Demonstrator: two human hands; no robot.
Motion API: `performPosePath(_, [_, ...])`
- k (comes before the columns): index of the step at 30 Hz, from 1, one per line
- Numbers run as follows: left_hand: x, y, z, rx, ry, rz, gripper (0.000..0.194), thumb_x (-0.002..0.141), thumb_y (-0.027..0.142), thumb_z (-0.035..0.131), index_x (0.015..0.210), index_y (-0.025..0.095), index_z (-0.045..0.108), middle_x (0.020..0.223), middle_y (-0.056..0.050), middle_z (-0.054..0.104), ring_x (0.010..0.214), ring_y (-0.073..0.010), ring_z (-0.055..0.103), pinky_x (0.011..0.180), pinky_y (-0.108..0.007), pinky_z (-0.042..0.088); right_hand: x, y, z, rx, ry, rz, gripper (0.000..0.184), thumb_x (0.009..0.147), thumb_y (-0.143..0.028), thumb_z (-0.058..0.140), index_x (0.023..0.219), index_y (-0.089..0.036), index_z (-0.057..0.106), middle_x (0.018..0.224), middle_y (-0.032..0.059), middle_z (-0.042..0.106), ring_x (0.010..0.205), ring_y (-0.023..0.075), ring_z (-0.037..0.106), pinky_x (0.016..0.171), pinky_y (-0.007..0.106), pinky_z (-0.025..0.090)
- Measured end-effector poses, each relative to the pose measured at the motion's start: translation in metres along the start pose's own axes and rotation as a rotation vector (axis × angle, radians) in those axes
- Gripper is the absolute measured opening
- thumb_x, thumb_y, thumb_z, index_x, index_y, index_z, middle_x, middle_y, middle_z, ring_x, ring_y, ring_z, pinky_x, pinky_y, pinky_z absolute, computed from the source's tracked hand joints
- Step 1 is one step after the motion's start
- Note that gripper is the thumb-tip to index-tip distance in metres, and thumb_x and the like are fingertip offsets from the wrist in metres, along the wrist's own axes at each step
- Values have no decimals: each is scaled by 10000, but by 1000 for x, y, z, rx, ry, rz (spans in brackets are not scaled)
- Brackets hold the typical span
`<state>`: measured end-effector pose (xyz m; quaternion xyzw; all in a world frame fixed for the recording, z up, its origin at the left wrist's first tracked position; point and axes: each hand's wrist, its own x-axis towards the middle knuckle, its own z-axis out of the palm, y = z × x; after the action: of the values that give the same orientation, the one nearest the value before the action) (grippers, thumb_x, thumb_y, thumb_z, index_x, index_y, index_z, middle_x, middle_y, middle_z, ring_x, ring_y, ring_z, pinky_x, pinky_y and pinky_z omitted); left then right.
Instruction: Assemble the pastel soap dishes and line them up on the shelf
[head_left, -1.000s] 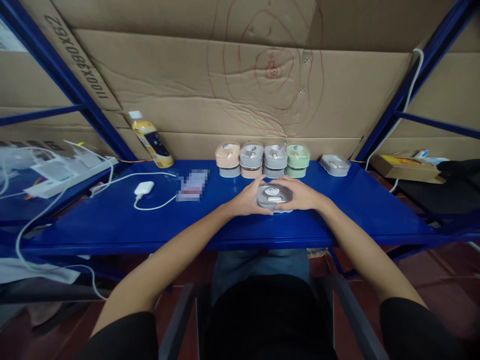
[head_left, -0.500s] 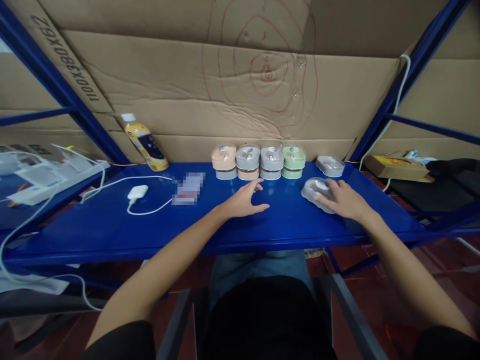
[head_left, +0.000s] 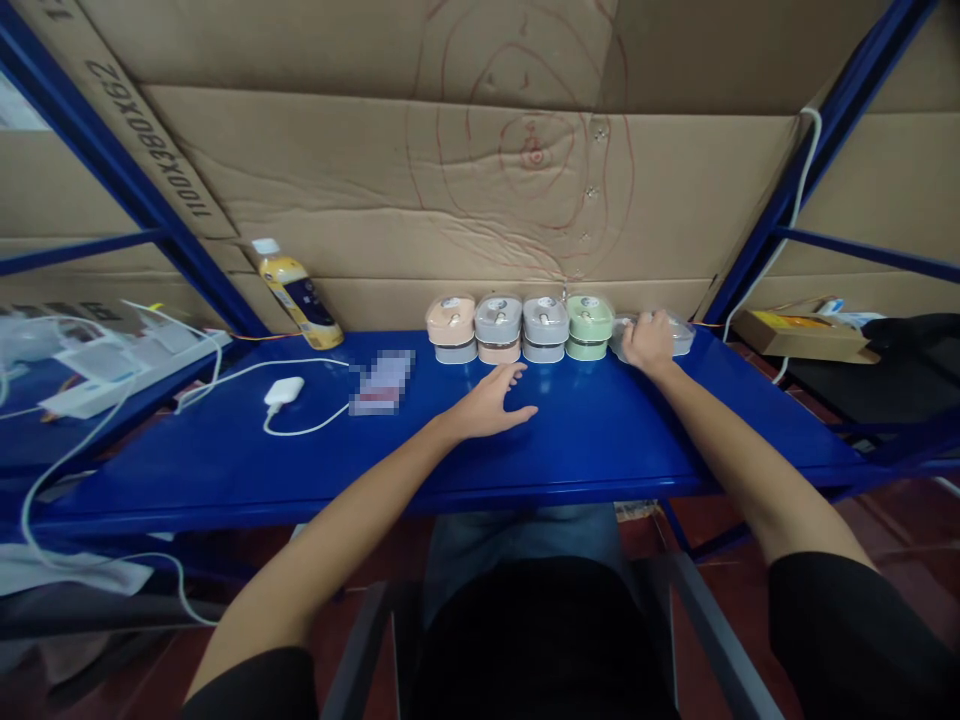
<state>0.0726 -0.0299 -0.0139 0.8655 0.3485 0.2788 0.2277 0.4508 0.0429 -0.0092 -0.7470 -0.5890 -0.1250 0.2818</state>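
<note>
My right hand (head_left: 646, 342) reaches to the back of the blue shelf (head_left: 225, 450) and is closed over a grey lidded box (head_left: 679, 335), which lies on or beside another grey box next to the row. The row has stacked pairs of small boxes: peach on grey (head_left: 450, 326), grey on peach (head_left: 498, 327), grey on grey (head_left: 545, 326), green on green (head_left: 589, 324). My left hand (head_left: 491, 402) rests flat on the shelf in front of the row, fingers spread, holding nothing.
A yellow bottle (head_left: 300, 295) leans against the cardboard back wall (head_left: 375, 200) at the left. A white charger (head_left: 284, 391) with its cable and a blurred card (head_left: 382, 382) lie on the shelf. A cardboard package (head_left: 802, 333) sits at the right.
My right hand carried the grey box from the shelf's middle to the right, then back to the end of the row. My left hand let go and stayed flat on the shelf.
</note>
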Motion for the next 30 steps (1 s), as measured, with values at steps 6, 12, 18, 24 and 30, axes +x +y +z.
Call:
performPosePath(6, [0, 1, 0, 16, -12, 15, 743, 916, 550, 742, 1518, 184, 503, 1476, -196, 625, 1313, -377, 680, 1154, -595, 577, 14, -5, 11, 39, 78, 99, 617, 1077, -452, 310, 1339, 6, 631, 1475, 386, 568, 1468, 496, 480, 1195, 687, 365])
performPosePath(12, [1, 0, -1, 39, -21, 11, 735, 919, 573, 725, 1506, 186, 512, 1464, -195, 627, 1310, -377, 681, 1153, -594, 578, 5, -19, -13, 187, 181, -155, 678, 1082, -584, 336, 1471, -91, 591, 1603, 303, 506, 1534, 435, 457, 1256, 620, 380])
performPosePath(18, [0, -2, -1, 28, -10, 24, 672, 922, 565, 741, 1469, 223, 553, 1436, -162, 649, 1295, -368, 687, 1146, -586, 585, -4, -56, -11, 233, -36, -184, 997, 820, -760, 764, 1587, -167, 531, 1609, 293, 490, 1411, 541, 569, 1151, 691, 477])
performPosePath(24, [1, -3, -1, 33, -17, 10, 683, 926, 552, 744, 1484, 207, 550, 1445, -174, 645, 1289, -371, 687, 1154, -597, 575, -6, -57, -11, 211, -52, -134, 888, 861, -654, 782, 1579, -174, 577, 1382, 264, 663, 1262, 488, 668, 1117, 671, 501])
performPosePath(30, [1, 2, -10, -12, 55, 25, 739, 876, 548, 825, 1481, 218, 559, 1461, -167, 654, 1338, -376, 666, 1185, -591, 552, -15, -54, -41, 425, 123, -112, 817, 962, -696, 613, 1593, -182, 531, 1470, 225, 679, 1334, 443, 645, 1141, 646, 518])
